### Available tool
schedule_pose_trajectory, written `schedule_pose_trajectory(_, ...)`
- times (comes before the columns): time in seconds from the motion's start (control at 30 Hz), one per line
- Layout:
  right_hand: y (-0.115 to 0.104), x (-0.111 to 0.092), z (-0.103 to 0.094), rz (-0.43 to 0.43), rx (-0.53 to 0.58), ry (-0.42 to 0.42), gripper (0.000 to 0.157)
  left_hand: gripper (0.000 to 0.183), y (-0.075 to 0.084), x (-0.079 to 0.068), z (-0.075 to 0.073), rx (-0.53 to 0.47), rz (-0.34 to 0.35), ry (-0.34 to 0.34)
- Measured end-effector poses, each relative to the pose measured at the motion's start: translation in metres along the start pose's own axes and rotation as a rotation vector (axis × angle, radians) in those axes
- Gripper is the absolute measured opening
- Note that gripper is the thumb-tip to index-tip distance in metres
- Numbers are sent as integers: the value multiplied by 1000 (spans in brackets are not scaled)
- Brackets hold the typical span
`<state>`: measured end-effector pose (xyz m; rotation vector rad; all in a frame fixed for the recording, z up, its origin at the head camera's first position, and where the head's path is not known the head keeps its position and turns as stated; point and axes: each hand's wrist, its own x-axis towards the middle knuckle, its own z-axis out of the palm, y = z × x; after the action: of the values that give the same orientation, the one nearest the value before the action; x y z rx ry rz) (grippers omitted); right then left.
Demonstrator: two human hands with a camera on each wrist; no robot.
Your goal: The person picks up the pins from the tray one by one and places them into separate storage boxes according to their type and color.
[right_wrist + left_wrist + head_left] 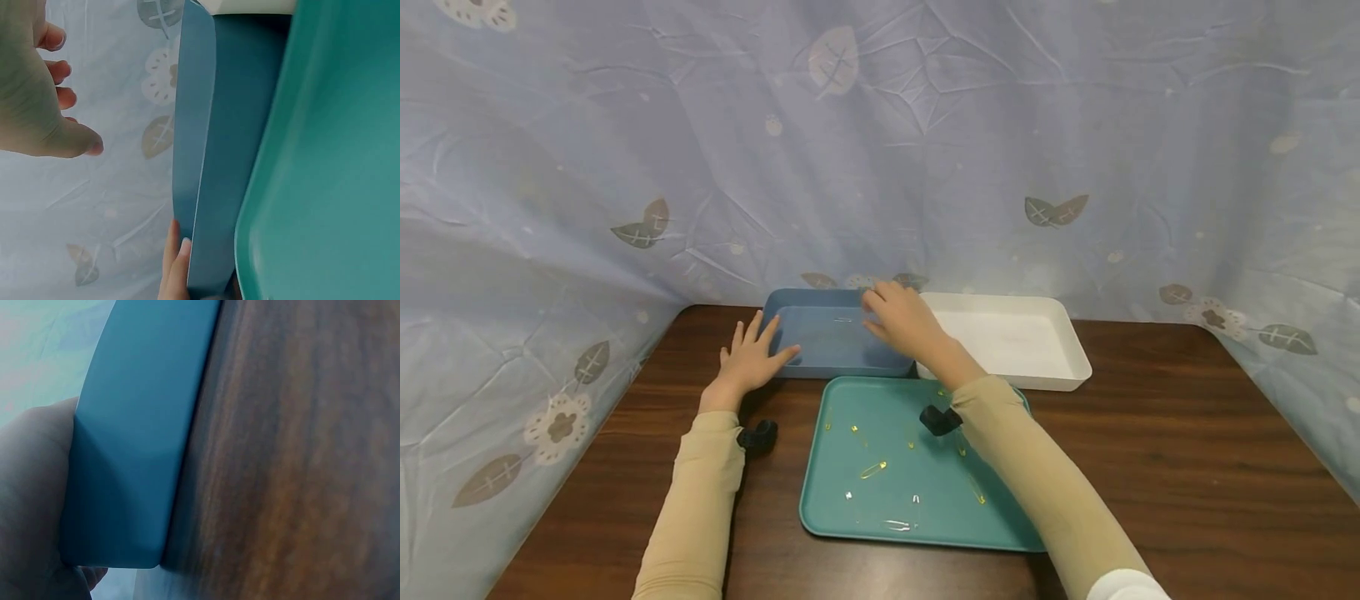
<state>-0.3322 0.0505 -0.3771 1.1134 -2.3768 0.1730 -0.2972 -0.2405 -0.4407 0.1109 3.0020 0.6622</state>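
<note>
My left hand (pixel 747 367) rests on the left side of the blue tray (pixel 808 360), its fingers spread and straight. In the left wrist view the hand lies against the tray's end. Over the right part of that tray hovers my right hand (pixel 904 321); in the right wrist view its fingers are loosely bent, the thumb stands apart, and nothing shows between them. A silver safety pin (pixel 842 320) lies inside the blue tray. Below, the green tray (pixel 895 400) carries several gold safety pins (pixel 873 470) and a few silver safety pins (pixel 897 525); my right forearm covers part of it.
A white tray (pixel 1011 333) stands right of the blue one, against it or nearly so. Both stand at the back of the dark wooden table (pixel 1165 450), before a patterned curtain (pixel 880 167). A black wrist-camera mount (pixel 940 420) hangs over the green tray.
</note>
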Motion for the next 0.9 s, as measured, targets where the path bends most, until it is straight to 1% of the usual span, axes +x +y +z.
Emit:
schedule_pose_trajectory(0.2, -11, -15, -6, 22, 24, -33, 21, 86, -2, 0, 1, -12, 2, 3)
schedule_pose_trajectory(0.3, -18, -21, -9, 32, 56, -39, 21, 86, -3, 0, 1, -9, 2, 8)
schedule_pose_trajectory(0.63, -47, -45, -17, 49, 134, -76, 22, 86, 0, 0, 0, -3, 1, 4)
schedule_pose_trajectory(0.9, -69, -65, -20, 52, 160, -121, 22, 86, 0, 0, -2, -2, -1, 2)
